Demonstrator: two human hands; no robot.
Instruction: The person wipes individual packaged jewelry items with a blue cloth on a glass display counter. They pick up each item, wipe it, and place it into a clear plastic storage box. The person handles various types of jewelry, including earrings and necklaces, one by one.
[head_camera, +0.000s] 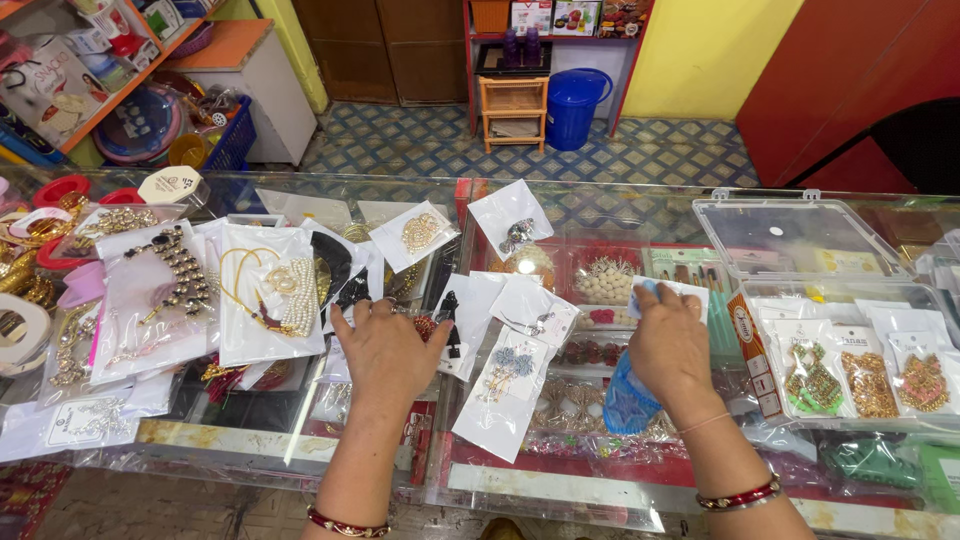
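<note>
- left hand palm down on the glass counter, fingers spread a little and curled onto small clear packets of dark jewellery; nothing gripped, just pressing on them.
- right hand fingers pinched narrow on a small clear packet with a blue item inside, held just above the counter at centre right.
- blue star-patterned pouch sits under the right hand's heel, touching it; cannot tell if the hand grips it.
- between the hands: packet with blue flower earrings lying flat, a few more white-backed packets beside it.
- left of the left hand: big packet with a pearl and gold necklace, next to it a packet with a black beaded set.
- far left: bangles stacked at the counter edge.
- right of the right hand: open clear plastic box, lid up, holding earring cards, incl. green earrings.
- both wrists wear red bangles.
- background: blue bin on the tiled floor, well apart from the counter.
</note>
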